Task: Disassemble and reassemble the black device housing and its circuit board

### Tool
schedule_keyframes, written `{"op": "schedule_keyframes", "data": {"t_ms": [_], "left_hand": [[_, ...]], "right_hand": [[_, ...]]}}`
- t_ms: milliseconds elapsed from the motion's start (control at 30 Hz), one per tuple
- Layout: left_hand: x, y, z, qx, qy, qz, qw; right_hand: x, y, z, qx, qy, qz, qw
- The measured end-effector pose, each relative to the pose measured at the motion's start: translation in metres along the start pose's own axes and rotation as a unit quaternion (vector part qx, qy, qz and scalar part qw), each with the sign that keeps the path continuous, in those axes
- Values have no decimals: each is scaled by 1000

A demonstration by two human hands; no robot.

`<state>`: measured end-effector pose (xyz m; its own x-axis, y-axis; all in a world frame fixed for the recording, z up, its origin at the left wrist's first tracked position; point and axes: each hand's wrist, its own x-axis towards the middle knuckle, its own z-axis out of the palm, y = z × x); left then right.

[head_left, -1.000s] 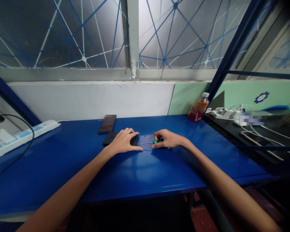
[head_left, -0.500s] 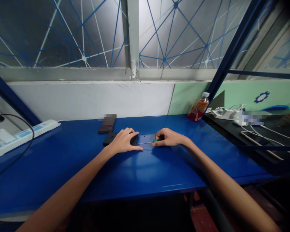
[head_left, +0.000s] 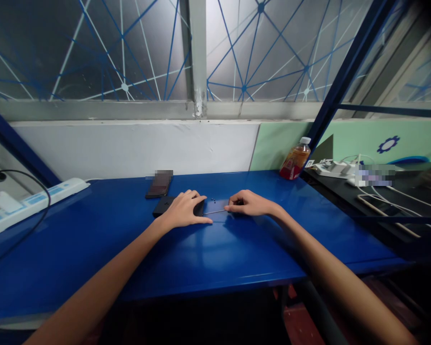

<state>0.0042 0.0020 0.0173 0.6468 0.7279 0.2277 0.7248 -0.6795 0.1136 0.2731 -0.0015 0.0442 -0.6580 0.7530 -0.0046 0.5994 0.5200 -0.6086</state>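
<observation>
My left hand [head_left: 185, 208] lies over the right part of a flat black box [head_left: 161, 207] and holds it down on the table, thumb stretched out along the near side. From the box's right side a thin metal screwdriver shaft [head_left: 216, 212] runs level to my right hand [head_left: 246, 203]. My right fingers are closed round the screwdriver's handle, which they mostly hide. Where the tip meets the box I cannot make out. Several tiny dark screws [head_left: 213, 200] lie on the table just behind the shaft, between my hands.
On the blue table [head_left: 187, 263], a phone [head_left: 159, 184] lies behind the box. A white power strip [head_left: 39, 206] with a black cable is at the left. A drink bottle [head_left: 295, 159] leans at the back right. Beyond it, a black table [head_left: 348, 196] holds chargers and white cables.
My right fingers have shifted slightly left and turned on the screwdriver, covering the green part of its handle that showed before. My left hand and the box have stayed in place.
</observation>
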Motion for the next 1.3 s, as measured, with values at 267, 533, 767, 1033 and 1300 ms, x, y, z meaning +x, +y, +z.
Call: {"op": "schedule_keyframes", "data": {"t_ms": [267, 533, 767, 1033, 1300], "left_hand": [[1, -1, 1, 7, 2, 2, 1000], [0, 0, 0, 3, -1, 2, 1000], [0, -1, 1, -8, 1, -1, 1000], [0, -1, 1, 1, 0, 2, 1000], [0, 0, 1, -7, 0, 1, 1000]], "right_hand": [[0, 3, 5, 56, -28, 62, 996], [0, -3, 2, 16, -7, 10, 1000], [0, 2, 0, -28, -10, 20, 999], [-1, -1, 6, 44, -45, 51, 997], [0, 0, 1, -11, -3, 14, 1000]]}}
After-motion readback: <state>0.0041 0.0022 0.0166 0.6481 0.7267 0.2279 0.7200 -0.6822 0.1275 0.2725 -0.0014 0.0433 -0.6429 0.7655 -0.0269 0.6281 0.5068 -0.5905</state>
